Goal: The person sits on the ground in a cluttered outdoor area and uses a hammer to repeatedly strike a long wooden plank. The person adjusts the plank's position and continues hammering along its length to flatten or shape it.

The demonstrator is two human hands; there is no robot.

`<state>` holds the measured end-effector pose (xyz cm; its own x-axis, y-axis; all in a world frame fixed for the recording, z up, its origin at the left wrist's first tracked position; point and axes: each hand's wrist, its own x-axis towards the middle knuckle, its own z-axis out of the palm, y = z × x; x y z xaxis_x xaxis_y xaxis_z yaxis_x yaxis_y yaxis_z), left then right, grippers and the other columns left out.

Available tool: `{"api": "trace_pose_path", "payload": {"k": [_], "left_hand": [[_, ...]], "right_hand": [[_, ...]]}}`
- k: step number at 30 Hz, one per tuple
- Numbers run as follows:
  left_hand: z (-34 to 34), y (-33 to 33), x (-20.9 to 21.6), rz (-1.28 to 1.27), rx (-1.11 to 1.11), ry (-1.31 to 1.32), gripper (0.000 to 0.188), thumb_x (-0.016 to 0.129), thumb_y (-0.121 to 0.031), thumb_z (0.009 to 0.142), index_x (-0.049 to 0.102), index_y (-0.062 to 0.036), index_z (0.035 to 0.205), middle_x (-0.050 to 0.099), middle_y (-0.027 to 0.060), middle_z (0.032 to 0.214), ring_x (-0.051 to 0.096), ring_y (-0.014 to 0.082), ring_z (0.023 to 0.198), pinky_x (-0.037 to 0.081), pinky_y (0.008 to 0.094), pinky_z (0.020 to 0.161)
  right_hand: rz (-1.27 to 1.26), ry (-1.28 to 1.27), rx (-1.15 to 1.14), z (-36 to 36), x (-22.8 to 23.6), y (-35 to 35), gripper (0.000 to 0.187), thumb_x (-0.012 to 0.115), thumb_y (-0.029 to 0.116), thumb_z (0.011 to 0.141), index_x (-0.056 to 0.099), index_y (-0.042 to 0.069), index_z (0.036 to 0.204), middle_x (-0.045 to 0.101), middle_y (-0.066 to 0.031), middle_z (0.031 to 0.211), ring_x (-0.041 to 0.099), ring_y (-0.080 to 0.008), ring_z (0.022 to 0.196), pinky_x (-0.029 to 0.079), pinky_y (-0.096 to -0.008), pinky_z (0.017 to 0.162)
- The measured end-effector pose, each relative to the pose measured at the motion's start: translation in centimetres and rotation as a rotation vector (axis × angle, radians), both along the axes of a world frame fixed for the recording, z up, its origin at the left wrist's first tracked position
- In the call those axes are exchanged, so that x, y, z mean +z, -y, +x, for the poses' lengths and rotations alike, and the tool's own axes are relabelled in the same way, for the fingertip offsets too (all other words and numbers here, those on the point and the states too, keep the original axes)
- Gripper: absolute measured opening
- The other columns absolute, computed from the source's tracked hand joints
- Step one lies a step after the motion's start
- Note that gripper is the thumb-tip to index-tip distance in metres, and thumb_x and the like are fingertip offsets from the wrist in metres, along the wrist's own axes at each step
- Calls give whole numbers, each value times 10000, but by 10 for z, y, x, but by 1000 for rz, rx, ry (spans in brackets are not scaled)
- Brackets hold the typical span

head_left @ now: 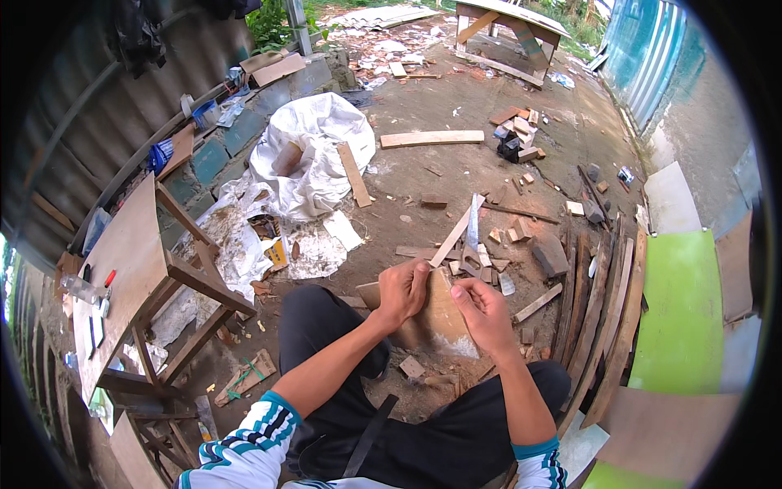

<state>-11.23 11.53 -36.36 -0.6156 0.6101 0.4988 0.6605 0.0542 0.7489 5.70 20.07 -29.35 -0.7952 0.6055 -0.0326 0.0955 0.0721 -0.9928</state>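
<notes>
Between my knees a light-brown wooden board (440,314) stands tilted, its lower end whitish and worn. My left hand (403,291) is closed on its upper left edge, thumb up. At the upper right edge my right hand (485,314) is closed too, thumb and fingers pressed together at the board; its inner fingers are partly hidden. Just beyond the board lies a handsaw (472,232), its handle towards me, beside a narrow pale strip of wood (456,235). Below the board, near my lap, a small wood block (412,367) lies among sawdust.
A wooden table (122,269) with a red marker on it stands at left. Beyond are a white sack (314,134) and a plank (432,139). Wood offcuts (551,255) and long timber strips (607,326) lie right, beside green panels (676,310). Another table (521,20) stands far back.
</notes>
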Motion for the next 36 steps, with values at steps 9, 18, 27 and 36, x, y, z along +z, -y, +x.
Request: {"api": "trace_pose_path", "payload": {"k": [9,18,27,36], "left_hand": [[24,-39,17,-45,-296,-175,243,727,-290,875,726,-66,782,655,129,660,647,313,584,480,390,534],[49,-57,20,8,-497,-237,269,770,-284,823,679,-58,709,577,104,589,583,293,530,431,395,499],[58,-55,-1,16,-658,-46,242,702,-208,880,655,-19,736,570,153,611,581,331,538,431,395,503],[67,-51,-4,-34,-647,232,322,657,-211,926,595,3,693,549,186,608,561,341,519,422,392,497]], "right_hand": [[-214,-251,-198,34,-28,-28,210,628,181,1008,654,-5,1101,672,-8,913,609,-51,787,497,-220,701],[-391,-306,-250,74,-46,-26,163,613,194,1016,622,33,1039,645,8,867,598,-63,750,501,-243,683],[-701,-422,-169,84,-56,-12,159,599,239,1025,604,83,1056,622,29,915,585,-67,820,479,-258,741],[-668,-338,-173,78,-53,-12,200,603,270,1024,600,72,1053,625,26,886,592,-69,770,477,-243,691]]}}
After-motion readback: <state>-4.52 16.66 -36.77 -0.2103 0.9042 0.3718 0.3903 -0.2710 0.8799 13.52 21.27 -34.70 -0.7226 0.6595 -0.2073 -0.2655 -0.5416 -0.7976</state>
